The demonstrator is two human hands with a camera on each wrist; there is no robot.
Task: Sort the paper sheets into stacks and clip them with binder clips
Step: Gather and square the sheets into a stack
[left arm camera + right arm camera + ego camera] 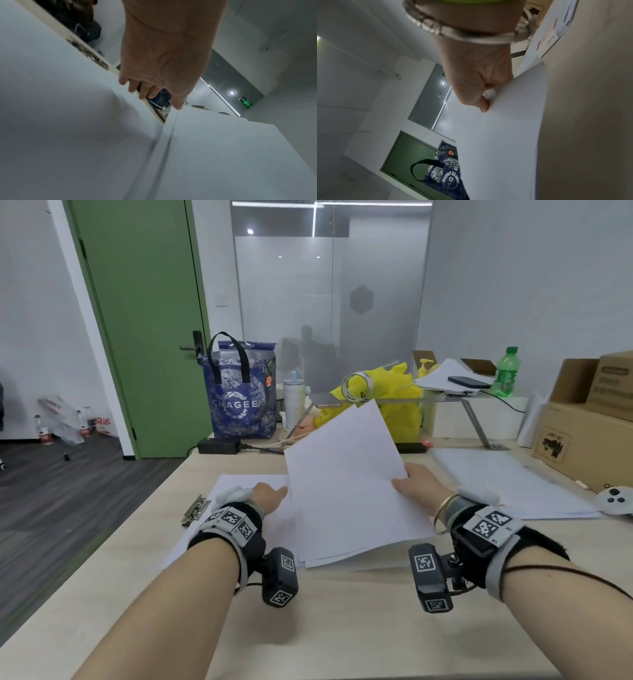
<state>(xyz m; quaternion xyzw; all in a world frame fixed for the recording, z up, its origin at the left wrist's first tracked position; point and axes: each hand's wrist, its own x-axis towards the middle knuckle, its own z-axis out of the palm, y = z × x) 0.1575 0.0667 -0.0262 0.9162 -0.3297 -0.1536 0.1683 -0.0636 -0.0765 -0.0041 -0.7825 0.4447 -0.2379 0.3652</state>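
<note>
A stack of white paper sheets (346, 484) is lifted off the wooden table (308, 628), with its far end tilted up. My right hand (406, 479) grips its right edge, thumb on top (483, 104) and fingers hidden beneath the stack (501, 142). My left hand (275, 494) is at the stack's left edge; in the left wrist view its thumb (178, 106) touches the edge of the stack (231, 155) while the other fingers (137, 89) stay loose and apart from it. A single sheet (239, 484) lies flat under my left hand. Metal binder clips (195, 510) lie at the table's left edge.
Another paper pile (507, 481) lies flat at the right, next to cardboard boxes (589, 422) and a white controller (615, 499). Behind stand a blue tote bag (239, 398), a yellow bag (394, 398), a metal riser (472, 412) and a green bottle (507, 371).
</note>
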